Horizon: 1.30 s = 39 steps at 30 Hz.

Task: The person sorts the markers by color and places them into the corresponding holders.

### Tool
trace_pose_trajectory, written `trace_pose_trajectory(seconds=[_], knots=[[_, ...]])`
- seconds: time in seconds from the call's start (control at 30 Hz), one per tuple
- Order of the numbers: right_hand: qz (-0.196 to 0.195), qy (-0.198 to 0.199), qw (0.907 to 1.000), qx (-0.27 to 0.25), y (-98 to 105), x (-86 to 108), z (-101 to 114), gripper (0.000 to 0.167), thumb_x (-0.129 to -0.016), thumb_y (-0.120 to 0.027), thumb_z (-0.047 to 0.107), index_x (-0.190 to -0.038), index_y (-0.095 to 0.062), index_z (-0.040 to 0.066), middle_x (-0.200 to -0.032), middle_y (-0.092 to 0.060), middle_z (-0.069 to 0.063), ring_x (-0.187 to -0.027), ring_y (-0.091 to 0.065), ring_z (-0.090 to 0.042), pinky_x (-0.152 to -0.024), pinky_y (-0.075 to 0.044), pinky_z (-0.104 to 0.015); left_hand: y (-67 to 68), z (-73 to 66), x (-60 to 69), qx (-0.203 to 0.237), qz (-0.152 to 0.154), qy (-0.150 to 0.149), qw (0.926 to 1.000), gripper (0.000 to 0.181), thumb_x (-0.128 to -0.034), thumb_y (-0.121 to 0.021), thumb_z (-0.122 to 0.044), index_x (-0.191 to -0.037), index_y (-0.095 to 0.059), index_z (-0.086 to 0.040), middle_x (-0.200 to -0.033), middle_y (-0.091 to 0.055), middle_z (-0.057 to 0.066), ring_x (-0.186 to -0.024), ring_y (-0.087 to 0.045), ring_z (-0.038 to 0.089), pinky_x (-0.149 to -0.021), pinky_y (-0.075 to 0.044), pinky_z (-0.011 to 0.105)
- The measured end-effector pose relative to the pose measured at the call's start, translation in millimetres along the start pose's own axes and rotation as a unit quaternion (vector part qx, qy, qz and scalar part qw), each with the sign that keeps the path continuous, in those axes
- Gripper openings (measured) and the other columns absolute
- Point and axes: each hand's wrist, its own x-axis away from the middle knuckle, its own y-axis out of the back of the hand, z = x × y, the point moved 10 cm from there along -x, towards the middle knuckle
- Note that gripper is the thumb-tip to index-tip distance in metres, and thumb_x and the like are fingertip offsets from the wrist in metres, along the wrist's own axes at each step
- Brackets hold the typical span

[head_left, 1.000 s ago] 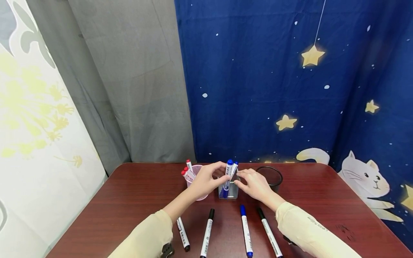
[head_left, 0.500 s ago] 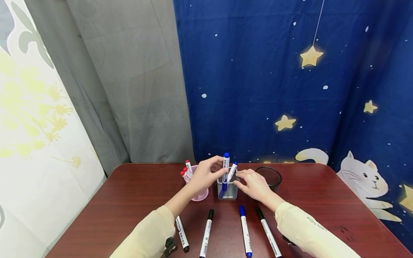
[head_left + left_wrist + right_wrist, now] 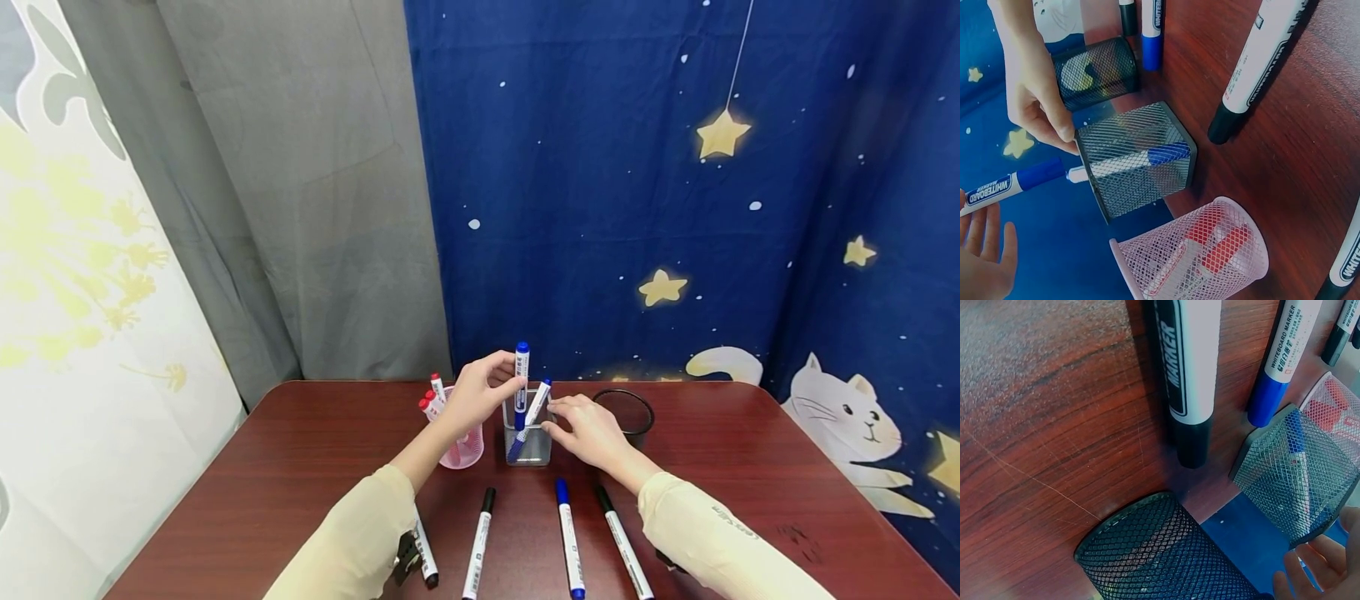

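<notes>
My left hand (image 3: 480,392) pinches a blue whiteboard marker (image 3: 522,367) near its middle. The marker stands upright over the square grey mesh pen holder (image 3: 538,452); in the left wrist view its lower blue end is just outside the holder's mouth. Inside that holder another blue marker (image 3: 1125,164) leans at a slant. The fingertips and thumb of my right hand (image 3: 592,429) hold the holder's right rim. To the left, a pink mesh cup (image 3: 474,446) contains several red-capped markers (image 3: 431,402).
A black round mesh pen holder (image 3: 1166,550) stands right of the square one. On the table (image 3: 315,500) in front lie a blue marker (image 3: 570,537) and several black ones, among them one black marker (image 3: 478,546) near the middle. Curtains hang behind the table.
My left hand has risen and shifted slightly left, lifting the blue marker from within the square holder to above it. The right hand has stayed at the rim.
</notes>
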Motion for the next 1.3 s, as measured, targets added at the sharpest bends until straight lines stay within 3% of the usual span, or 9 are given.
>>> trace_pose_trajectory(seconds=[0.1, 0.17, 0.63, 0.87, 1.03, 1.17, 1.3], knots=[[0.002, 0.001, 1.0000, 0.003, -1, -0.2, -1, 0.033, -0.080, -0.063, 0.032, -0.098, -0.067, 0.005, -0.099, -0.062, -0.007, -0.091, -0.056, -0.020, -0.072, -0.046, -0.037, 1.3, 5.9, -4.2, -0.008, -0.008, 0.009, 0.9999, 0.019, -0.0811, -0.063, -0.009, -0.098, -0.060, -0.002, -0.085, -0.061, 0.008, -0.077, -0.060, 0.016, -0.070, -0.048, 0.029], [0.003, 0.003, 1.0000, 0.003, -2, -0.3, -1, 0.033, -0.080, -0.062, 0.033, -0.098, -0.067, 0.005, -0.099, -0.062, -0.006, -0.091, -0.056, -0.020, -0.072, -0.046, -0.036, -0.1, 18.9, -8.6, -0.013, -0.011, 0.011, 0.9998, 0.020, -0.0808, -0.064, -0.011, -0.099, -0.060, -0.004, -0.085, -0.061, 0.005, -0.076, -0.059, 0.012, -0.069, -0.047, 0.025], [0.001, 0.008, 1.0000, 0.005, -3, -0.7, -1, 0.033, -0.079, -0.064, 0.032, -0.097, -0.067, 0.004, -0.098, -0.062, -0.007, -0.089, -0.056, -0.021, -0.072, -0.046, -0.037, -1.0, 36.4, -12.9, -0.013, -0.020, 0.036, 0.9990, 0.020, -0.0804, -0.064, -0.009, -0.098, -0.060, -0.001, -0.085, -0.061, 0.008, -0.076, -0.061, 0.017, -0.066, -0.048, 0.026], [0.002, 0.009, 0.9999, 0.006, -3, -0.7, -1, 0.034, -0.080, -0.063, 0.033, -0.098, -0.067, 0.005, -0.099, -0.062, -0.007, -0.091, -0.056, -0.021, -0.073, -0.046, -0.037, -11.7, 48.0, -7.4, -0.028, 0.003, 0.056, 0.9981, 0.026, -0.0823, -0.062, -0.009, -0.106, -0.056, -0.001, -0.095, -0.061, 0.013, -0.084, -0.060, 0.022, -0.071, -0.048, 0.029], [0.000, 0.011, 0.9999, 0.003, -1, -1.1, 1, 0.033, -0.079, -0.064, 0.031, -0.098, -0.067, 0.005, -0.099, -0.063, -0.007, -0.091, -0.056, -0.021, -0.073, -0.046, -0.037, -10.2, 43.1, -1.2, -0.062, -0.006, 0.025, 0.9978, 0.032, -0.0817, -0.062, -0.008, -0.111, -0.053, 0.000, -0.104, -0.058, 0.015, -0.096, -0.055, 0.026, -0.080, -0.043, 0.036], [0.000, 0.012, 0.9999, 0.001, -1, -1.0, 1, 0.032, -0.079, -0.064, 0.031, -0.098, -0.068, 0.006, -0.099, -0.063, -0.006, -0.090, -0.056, -0.020, -0.072, -0.046, -0.037, -8.1, 32.8, 4.9, -0.085, -0.017, -0.006, 0.9962, 0.030, -0.0813, -0.062, -0.010, -0.109, -0.055, -0.002, -0.101, -0.059, 0.011, -0.093, -0.055, 0.023, -0.077, -0.043, 0.038], [0.002, 0.011, 0.9999, 0.000, -1, -0.2, 1, 0.032, -0.080, -0.063, 0.033, -0.099, -0.068, 0.007, -0.099, -0.063, -0.006, -0.091, -0.056, -0.020, -0.072, -0.046, -0.037, -14.2, 23.8, 14.2, -0.097, -0.001, -0.032, 0.9947, 0.022, -0.0805, -0.064, -0.011, -0.101, -0.059, -0.004, -0.095, -0.060, 0.006, -0.084, -0.055, 0.018, -0.071, -0.045, 0.033]])
